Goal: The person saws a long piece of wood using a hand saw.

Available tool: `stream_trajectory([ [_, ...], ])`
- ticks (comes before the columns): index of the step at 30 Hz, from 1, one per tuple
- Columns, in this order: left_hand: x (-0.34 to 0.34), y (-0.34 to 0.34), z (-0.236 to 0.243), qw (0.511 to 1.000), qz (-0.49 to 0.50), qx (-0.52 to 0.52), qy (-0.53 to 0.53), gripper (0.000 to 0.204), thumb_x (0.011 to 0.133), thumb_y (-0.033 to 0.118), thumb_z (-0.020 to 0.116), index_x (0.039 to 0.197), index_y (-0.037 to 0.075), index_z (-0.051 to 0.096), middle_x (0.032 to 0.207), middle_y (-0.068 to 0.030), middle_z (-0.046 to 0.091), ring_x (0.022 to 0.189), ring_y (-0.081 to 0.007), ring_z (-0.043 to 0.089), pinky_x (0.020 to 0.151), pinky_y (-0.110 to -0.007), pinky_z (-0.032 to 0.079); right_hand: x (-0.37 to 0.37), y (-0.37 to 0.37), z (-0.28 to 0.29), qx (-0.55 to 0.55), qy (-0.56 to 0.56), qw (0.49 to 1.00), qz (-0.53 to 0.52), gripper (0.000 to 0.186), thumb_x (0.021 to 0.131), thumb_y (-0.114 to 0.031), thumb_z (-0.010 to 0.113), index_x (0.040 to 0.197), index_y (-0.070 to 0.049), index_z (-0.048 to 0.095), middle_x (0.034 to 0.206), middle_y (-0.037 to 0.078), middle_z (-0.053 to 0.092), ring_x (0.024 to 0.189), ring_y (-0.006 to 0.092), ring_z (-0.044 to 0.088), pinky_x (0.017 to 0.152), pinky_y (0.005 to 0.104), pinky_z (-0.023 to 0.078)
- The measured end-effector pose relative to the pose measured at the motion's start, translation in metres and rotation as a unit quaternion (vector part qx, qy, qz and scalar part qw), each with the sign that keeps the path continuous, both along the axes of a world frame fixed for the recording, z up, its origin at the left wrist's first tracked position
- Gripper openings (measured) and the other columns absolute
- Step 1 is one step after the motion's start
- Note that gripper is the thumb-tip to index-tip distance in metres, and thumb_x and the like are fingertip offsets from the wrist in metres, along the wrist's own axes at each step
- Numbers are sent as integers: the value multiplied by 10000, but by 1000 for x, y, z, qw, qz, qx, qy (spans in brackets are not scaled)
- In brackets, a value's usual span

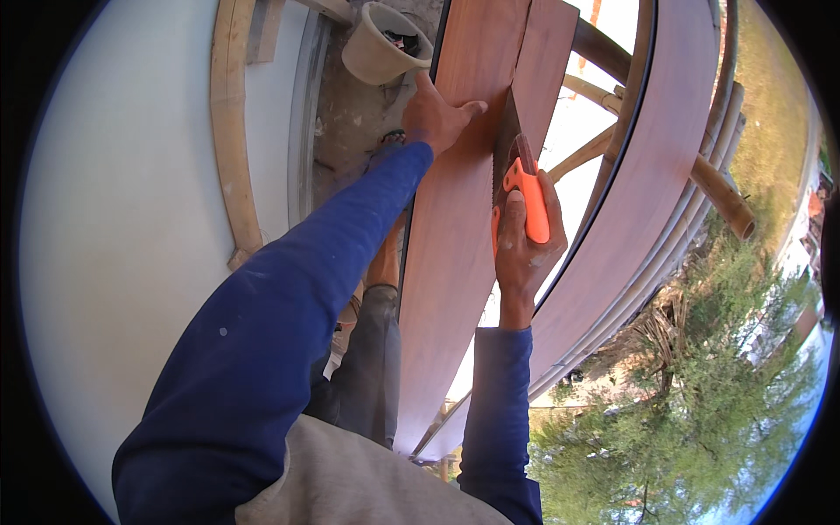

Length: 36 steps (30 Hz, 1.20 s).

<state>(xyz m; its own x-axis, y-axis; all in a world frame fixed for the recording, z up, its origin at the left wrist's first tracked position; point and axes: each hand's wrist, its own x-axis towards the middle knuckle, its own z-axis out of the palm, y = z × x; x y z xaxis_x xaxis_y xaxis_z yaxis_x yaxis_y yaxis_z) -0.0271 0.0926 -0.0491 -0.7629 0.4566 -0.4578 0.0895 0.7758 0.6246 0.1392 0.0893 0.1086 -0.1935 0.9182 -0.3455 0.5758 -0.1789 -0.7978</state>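
A long reddish-brown board (459,219) stretches away in front of me. My right hand (530,245) is wrapped round the orange handle of a hand saw (528,197). The saw's dark blade sits in a lengthwise cut in the board, pointing away from me. To the right of this cut is a narrower strip (547,66) of the same board. My left hand (440,114) lies on the board's left edge, thumb stretched over the top face and apart from the fingers. Some of its fingers are hidden over the edge.
A cream bucket (372,57) with dark items inside stands on the floor at upper left. Bamboo poles (735,201) and a second brown board (652,166) run along the right. A white wall (131,227) with a bamboo pole (233,131) is on the left. Greenery (674,420) shows at lower right.
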Motion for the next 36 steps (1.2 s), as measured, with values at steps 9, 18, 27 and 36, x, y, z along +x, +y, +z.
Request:
stream_trajectory([
  [9,6,-12,7,993,-1,-72,-94,944,707,425,904,1347,-70,417,1242,-284,662,1146,-391,675,967,-453,544,5,-5,99,-106,-37,994,-12,434,974,-74,613,1393,34,586,1134,146,719,946,190,705,827,309,573],
  [18,8,-15,-8,1000,-21,-1,-4,903,721,525,878,1260,-44,430,1097,-280,708,1042,-399,713,890,-462,575,73,-110,204,-63,-59,994,-65,529,912,-90,639,1388,115,533,1246,296,673,1083,343,727,892,390,612],
  [27,7,-16,-2,999,-50,-13,-8,886,726,515,870,1254,-54,441,1091,-299,704,1035,-411,707,904,-470,565,45,-60,70,-7,-19,1000,-6,459,948,-18,634,1402,30,579,1194,219,732,1032,256,747,883,338,582],
  [36,32,-62,-20,998,10,34,-46,788,770,360,871,1319,-74,510,1183,-259,696,1109,-357,702,946,-422,546,30,-28,15,34,-5,999,-4,435,960,-92,674,1382,-4,617,1154,200,753,1004,237,759,881,336,585],
])
